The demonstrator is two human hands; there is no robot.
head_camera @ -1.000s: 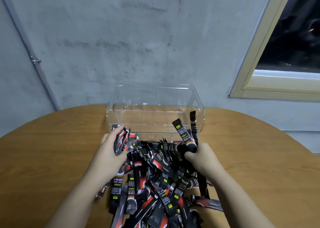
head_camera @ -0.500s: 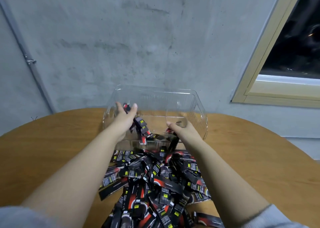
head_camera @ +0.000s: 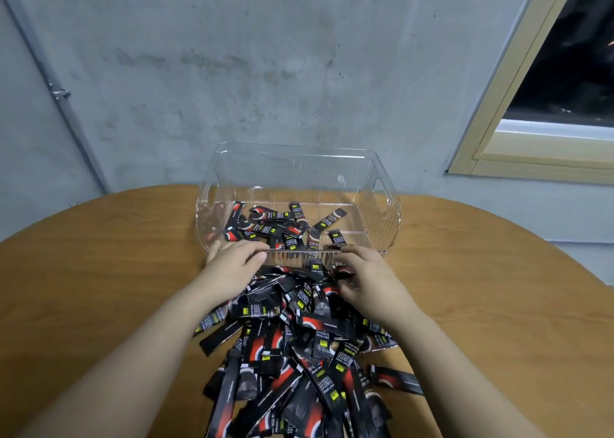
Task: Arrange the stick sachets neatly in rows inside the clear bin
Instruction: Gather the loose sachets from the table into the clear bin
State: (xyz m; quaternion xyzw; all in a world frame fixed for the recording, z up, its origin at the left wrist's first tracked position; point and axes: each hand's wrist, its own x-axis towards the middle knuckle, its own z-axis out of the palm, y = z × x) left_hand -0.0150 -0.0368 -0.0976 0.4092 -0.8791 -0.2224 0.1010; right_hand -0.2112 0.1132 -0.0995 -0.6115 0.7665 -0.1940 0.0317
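Note:
A clear plastic bin [head_camera: 382, 201] stands at the far side of the table. Several black-and-red stick sachets [head_camera: 285, 228] lie loose and crossed on its floor, toward the left and middle. A big pile of the same stick sachets [head_camera: 299, 344] is heaped on the table in front of the bin. My left hand [head_camera: 232, 266] rests on the pile's far left edge, against the bin's front wall, fingers relaxed and pointing right. My right hand [head_camera: 367, 276] sits on the pile's far right edge, fingers curled down round a few sachets there.
The round wooden table [head_camera: 99, 271] ends close behind the bin at a grey concrete wall. A window frame [head_camera: 498, 152] is at the upper right and a pipe [head_camera: 66, 105] runs down the wall at the left.
Both hands have pulled back out of the bin to the near pile. The sachets they carried now lie loose on the bin's floor.

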